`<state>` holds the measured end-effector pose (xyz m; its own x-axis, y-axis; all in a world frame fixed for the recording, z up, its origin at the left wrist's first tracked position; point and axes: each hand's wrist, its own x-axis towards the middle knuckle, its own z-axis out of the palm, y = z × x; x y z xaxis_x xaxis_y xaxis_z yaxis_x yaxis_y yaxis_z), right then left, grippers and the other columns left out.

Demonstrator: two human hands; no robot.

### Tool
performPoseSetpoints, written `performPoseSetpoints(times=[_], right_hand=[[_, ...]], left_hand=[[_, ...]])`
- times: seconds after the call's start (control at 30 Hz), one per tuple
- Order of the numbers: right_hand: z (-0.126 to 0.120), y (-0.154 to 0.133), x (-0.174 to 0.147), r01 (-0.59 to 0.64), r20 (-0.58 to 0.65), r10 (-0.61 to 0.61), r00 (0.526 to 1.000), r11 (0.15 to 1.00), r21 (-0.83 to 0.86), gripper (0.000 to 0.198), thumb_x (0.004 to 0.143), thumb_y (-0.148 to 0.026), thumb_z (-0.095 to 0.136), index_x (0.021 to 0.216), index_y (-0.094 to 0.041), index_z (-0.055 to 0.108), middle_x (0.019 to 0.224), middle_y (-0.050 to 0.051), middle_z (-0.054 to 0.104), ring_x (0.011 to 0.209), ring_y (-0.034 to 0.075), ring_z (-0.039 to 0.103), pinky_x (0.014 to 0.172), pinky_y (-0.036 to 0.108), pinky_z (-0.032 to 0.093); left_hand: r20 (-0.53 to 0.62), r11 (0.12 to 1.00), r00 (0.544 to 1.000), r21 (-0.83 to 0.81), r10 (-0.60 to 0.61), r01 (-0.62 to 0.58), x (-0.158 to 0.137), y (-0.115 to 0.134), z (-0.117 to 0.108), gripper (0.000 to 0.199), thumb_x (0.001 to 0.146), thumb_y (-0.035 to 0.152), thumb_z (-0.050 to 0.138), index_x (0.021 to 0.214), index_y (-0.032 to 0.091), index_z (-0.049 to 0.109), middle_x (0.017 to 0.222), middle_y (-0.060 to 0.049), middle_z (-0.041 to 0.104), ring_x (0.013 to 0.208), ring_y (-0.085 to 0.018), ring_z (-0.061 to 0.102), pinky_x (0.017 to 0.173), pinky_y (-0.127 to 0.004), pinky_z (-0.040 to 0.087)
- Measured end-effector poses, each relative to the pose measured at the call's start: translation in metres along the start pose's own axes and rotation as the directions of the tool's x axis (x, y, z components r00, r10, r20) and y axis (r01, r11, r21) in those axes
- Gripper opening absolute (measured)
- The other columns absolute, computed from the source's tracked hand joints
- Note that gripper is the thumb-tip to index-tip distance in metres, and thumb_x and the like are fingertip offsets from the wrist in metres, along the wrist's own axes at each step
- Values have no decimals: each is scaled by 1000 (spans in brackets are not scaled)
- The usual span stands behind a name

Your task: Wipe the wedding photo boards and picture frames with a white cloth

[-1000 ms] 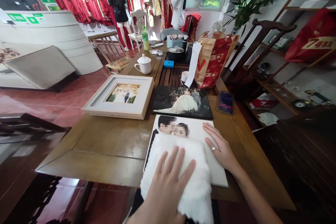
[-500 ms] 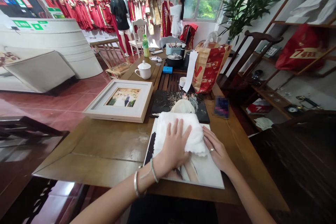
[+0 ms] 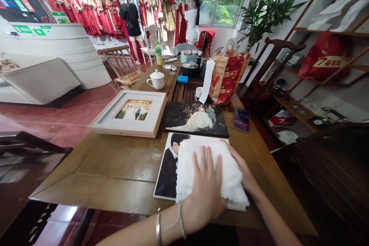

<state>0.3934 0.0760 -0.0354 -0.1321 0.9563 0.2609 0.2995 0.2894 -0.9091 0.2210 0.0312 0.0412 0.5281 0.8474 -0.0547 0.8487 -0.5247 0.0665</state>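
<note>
A white cloth (image 3: 207,165) is lying spread over a photo print (image 3: 168,169) at the near edge of the table (image 3: 115,169), covering most of the print and leaving only its left strip showing, where a figure in a dark suit is visible. The left hand (image 3: 206,192) is pressing flat on the cloth, fingers stretched out and slightly apart, gripping nothing, with bracelets circling the wrist. The right hand (image 3: 245,173) is resting at the cloth's right edge, partly tucked under it; whether its fingers are pinching the cloth or just lying against the print cannot be told.

Just beyond the print, a dark photo panel (image 3: 196,119) is lying flat, almost touching the print's far edge. To its left, a pale framed picture (image 3: 129,112) is sitting on the table. Farther back, a white lidded cup (image 3: 157,79), a blue box (image 3: 182,79) and a red and gold bag (image 3: 227,77) are standing near a slatted tray (image 3: 186,91). At the far end of the room, two people are standing by racks of red garments (image 3: 83,7).
</note>
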Motion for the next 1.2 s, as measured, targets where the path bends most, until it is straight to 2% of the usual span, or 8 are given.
performPoseSetpoints(times=[0.1, 0.2, 0.4, 0.53, 0.73, 0.83, 1.03, 1.2], right_hand=[[0, 5, -2, -25, -28, 26, 999, 1000, 19, 50, 89, -46, 44, 137, -31, 44, 147, 2, 39, 136, 25, 33, 113, 47, 25], [1, 6, -2, -16, -38, 17, 999, 1000, 17, 50, 90, -45, 40, 138, -32, 41, 148, 1, 37, 137, 25, 31, 114, 48, 22], [2, -3, 1, 1, -17, -2, 1000, 998, -55, 47, 92, -43, 39, 137, -30, 43, 148, 2, 38, 138, 23, 29, 114, 48, 23], [4, -9, 2, 9, -17, -12, 1000, 992, -122, 44, 94, -40, 38, 136, -30, 45, 146, 3, 41, 138, 23, 30, 114, 48, 22], [5, -4, -2, 100, -38, -108, 993, 980, -172, 53, 90, -44, 43, 140, -27, 38, 146, 8, 40, 135, 27, 35, 112, 48, 29], [5, 0, -3, 90, -65, -103, 993, 978, -186, 55, 90, -43, 44, 141, -26, 37, 147, 9, 38, 134, 29, 36, 109, 48, 32], [6, -2, 0, 52, -47, -59, 997, 988, -146, 46, 92, -41, 40, 136, -29, 44, 145, 5, 42, 136, 25, 33, 113, 48, 26], [6, -12, 1, -77, -75, 72, 995, 996, -53, 44, 92, -42, 40, 134, -28, 47, 147, 3, 39, 138, 22, 30, 115, 47, 21]], left_hand=[[-15, 992, 993, 37, -116, 117, 29, -2, -7, 96, 72, 53, 63, 145, 6, 21, 148, -27, 17, 136, -46, 7, 105, -67, 12], [-33, 982, 986, 85, -166, 168, 37, 1, -5, 95, 72, 52, 63, 145, 7, 21, 148, -26, 19, 136, -46, 10, 103, -68, 13], [16, 990, 1000, 137, -26, 24, -18, 26, 15, 103, 61, 56, 68, 144, 12, 27, 147, -23, 24, 134, -49, 12, 102, -71, 12], [8, 991, 1000, 131, 17, -18, -34, 22, 15, 100, 61, 56, 67, 143, 12, 29, 147, -23, 24, 135, -49, 11, 102, -71, 10], [23, 994, 1000, 111, -14, 11, 29, -21, -12, 94, 72, 53, 63, 144, 7, 22, 147, -28, 19, 135, -46, 14, 103, -64, 20], [-13, 993, 1000, 112, 25, -23, 42, -29, -17, 91, 75, 50, 60, 144, 6, 21, 147, -30, 19, 136, -45, 13, 103, -64, 19], [-80, 987, 996, 160, 44, -31, -19, 6, 17, 98, 66, 56, 65, 142, 7, 30, 146, -28, 23, 134, -50, 10, 101, -71, 13], [-226, 984, 971, 170, 82, -43, -59, 37, 53, 46, 86, 35, 51, 132, 29, 48, 137, -14, 47, 131, -43, 32, 97, -72, 22]])
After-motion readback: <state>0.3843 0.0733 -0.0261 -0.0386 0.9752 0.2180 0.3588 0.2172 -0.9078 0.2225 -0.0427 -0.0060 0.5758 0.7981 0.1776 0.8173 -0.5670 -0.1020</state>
